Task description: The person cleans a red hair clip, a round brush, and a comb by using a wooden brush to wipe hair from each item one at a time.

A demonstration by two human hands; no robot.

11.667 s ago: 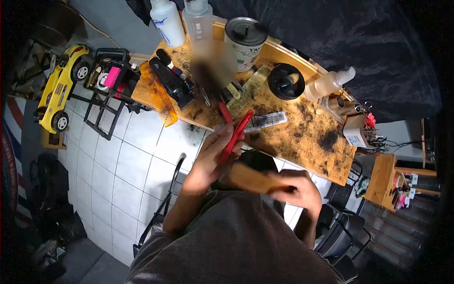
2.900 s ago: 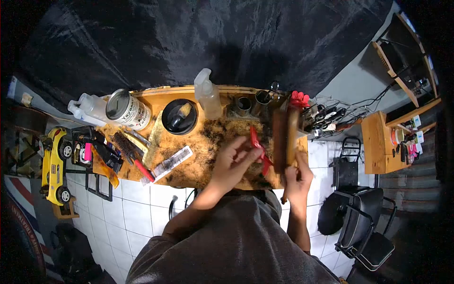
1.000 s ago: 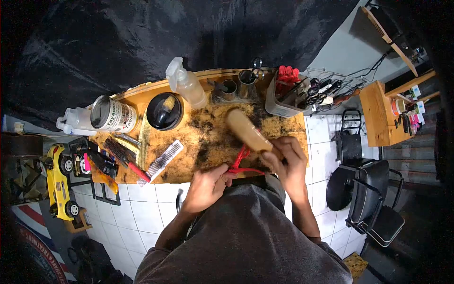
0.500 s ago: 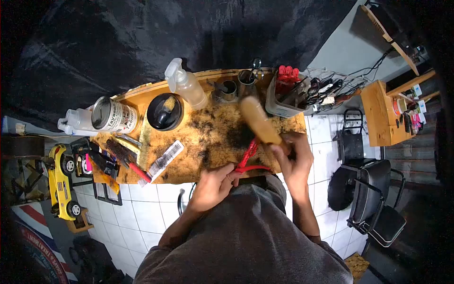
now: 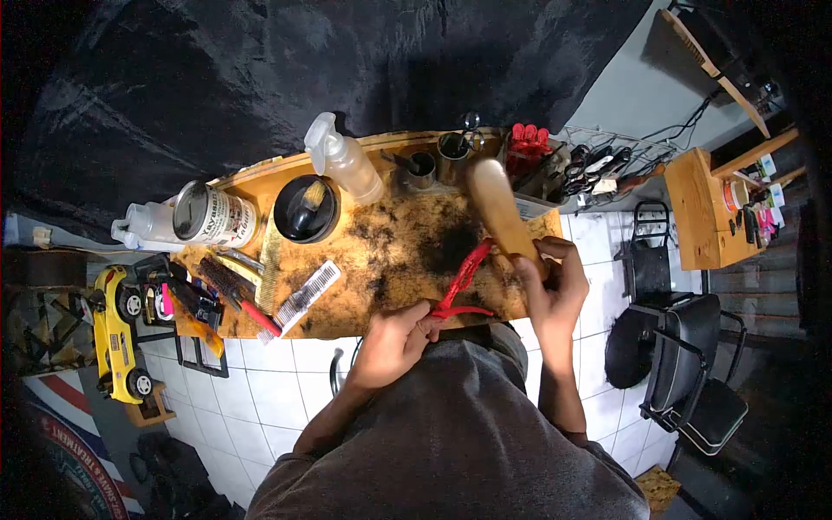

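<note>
While the left hand (image 5: 394,347) pinched the joined end of a red clip (image 5: 459,284) between thumb and fingers, the right hand (image 5: 556,293) was closed around one end of a tan brush (image 5: 500,208). The clip lay between the hands just above the table's near edge, its two arms spread apart — one pointing up toward the brush, the other toward the right hand. The brush slanted up and away from the right hand, its far end blurred; whether it touched the clip could not be told.

Beyond both hands, dark hair clippings were scattered over the wooden table (image 5: 394,286). To the left of the left hand lay a white comb (image 5: 305,296) and a round brush with a red handle (image 5: 227,282). Farther beyond that hand were a black bowl (image 5: 299,227) with a small brush (image 5: 315,197) in it, a spray bottle (image 5: 354,172) and a labelled can (image 5: 227,217). Past the right hand, red clips (image 5: 529,140) stood in a container (image 5: 530,204) — and a black chair (image 5: 685,351) stood on the floor well to its right.
</note>
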